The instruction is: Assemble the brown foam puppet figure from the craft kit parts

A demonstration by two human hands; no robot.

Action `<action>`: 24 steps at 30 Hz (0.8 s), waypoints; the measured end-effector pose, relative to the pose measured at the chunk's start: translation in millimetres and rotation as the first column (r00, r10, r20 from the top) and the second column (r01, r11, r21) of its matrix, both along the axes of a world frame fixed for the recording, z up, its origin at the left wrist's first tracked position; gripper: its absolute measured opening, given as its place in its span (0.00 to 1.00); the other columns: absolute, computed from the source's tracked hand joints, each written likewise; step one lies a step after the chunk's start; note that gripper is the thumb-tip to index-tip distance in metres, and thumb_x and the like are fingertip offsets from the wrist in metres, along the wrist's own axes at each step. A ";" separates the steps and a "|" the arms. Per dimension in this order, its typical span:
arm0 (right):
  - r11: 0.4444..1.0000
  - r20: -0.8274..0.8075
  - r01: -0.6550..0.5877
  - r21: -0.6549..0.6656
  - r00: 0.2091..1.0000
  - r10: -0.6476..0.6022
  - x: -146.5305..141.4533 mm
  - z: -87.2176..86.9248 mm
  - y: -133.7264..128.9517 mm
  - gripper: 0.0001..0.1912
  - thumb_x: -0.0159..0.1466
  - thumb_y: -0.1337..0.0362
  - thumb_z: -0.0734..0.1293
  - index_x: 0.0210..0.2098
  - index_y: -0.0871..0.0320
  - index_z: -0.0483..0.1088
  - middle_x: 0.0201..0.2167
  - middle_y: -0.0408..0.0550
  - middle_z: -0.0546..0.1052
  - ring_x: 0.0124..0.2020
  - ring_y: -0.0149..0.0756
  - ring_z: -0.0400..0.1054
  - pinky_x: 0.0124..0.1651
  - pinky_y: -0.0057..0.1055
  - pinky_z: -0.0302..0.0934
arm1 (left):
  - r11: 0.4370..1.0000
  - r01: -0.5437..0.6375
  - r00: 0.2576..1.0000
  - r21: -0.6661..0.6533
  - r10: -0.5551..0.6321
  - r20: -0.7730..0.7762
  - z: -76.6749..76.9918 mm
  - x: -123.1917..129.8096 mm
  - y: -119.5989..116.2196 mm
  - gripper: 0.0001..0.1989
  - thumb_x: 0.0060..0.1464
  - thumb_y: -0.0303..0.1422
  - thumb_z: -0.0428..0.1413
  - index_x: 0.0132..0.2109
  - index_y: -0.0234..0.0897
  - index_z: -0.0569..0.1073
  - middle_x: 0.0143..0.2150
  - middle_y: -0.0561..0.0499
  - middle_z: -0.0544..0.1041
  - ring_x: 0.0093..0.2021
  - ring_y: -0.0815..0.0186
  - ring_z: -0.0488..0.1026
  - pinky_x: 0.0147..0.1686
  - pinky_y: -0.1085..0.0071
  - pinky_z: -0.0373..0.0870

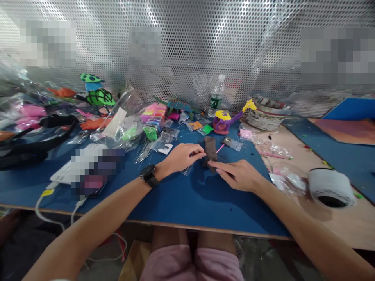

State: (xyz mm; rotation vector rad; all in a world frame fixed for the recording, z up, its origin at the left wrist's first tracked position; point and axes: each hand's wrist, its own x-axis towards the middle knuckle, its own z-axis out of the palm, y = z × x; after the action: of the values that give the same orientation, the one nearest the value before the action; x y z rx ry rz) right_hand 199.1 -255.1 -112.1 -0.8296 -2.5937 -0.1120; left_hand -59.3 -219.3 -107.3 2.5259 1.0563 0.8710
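Observation:
A brown clay-like piece (pixel 210 148) stands on the blue tabletop between my two hands. My left hand (pixel 186 157), with a black watch (pixel 149 175) at the wrist, has its fingers pressed together at the piece's left edge; whether they grip anything is too small to tell. On the other side my right hand (pixel 236 174) reaches its fingertips to the lower part of the brown piece, the fingers drawn together. Just right of the piece lie a thin pink stick (pixel 220 148) and a small bag with brown material (pixel 233 143).
Behind stand a water bottle (pixel 216 99), a yellow and purple giraffe figure (pixel 224 121) and bags of coloured clay (pixel 154 121). To the left lie a white device (pixel 63 168) and a phone; a white roll (pixel 331 187) sits at right.

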 end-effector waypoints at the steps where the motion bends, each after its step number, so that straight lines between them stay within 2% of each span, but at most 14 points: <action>1: 1.000 0.001 0.002 0.009 1.000 -0.002 0.2 -0.3 0.3 0.19 0.73 0.63 0.57 0.58 0.54 0.72 0.36 0.46 0.84 0.27 0.31 0.76 0.28 0.26 0.58 | 1.000 -0.001 1.000 0.001 0.001 -0.002 0.3 0.0 -0.1 0.11 0.66 0.39 0.53 0.41 0.40 0.76 0.35 0.54 0.80 0.34 0.69 0.74 0.34 0.73 0.63; 11: 1.000 0.026 0.013 0.007 1.000 -0.013 0.6 -1.8 1.7 0.20 0.73 0.63 0.57 0.59 0.54 0.72 0.37 0.47 0.84 0.28 0.32 0.77 0.28 0.27 0.59 | 1.000 -0.014 1.000 0.006 0.014 -0.016 -2.0 -0.2 1.2 0.12 0.66 0.41 0.52 0.41 0.40 0.77 0.35 0.53 0.80 0.35 0.67 0.75 0.35 0.72 0.64; 24: 0.996 0.065 0.012 0.090 0.998 -0.017 0.0 -1.2 2.9 0.19 0.73 0.62 0.58 0.58 0.53 0.73 0.36 0.46 0.85 0.26 0.30 0.75 0.26 0.26 0.54 | 1.000 -0.001 1.000 0.020 0.001 -0.015 -2.3 -0.3 0.6 0.12 0.67 0.41 0.52 0.42 0.40 0.77 0.36 0.52 0.80 0.36 0.67 0.75 0.35 0.72 0.64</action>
State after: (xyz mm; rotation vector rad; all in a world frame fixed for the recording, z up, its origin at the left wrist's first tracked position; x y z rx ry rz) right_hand 199.1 -252.1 -113.3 -0.8255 -2.6223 -0.2618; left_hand -59.6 -218.7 -109.5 2.5523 1.0591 0.8684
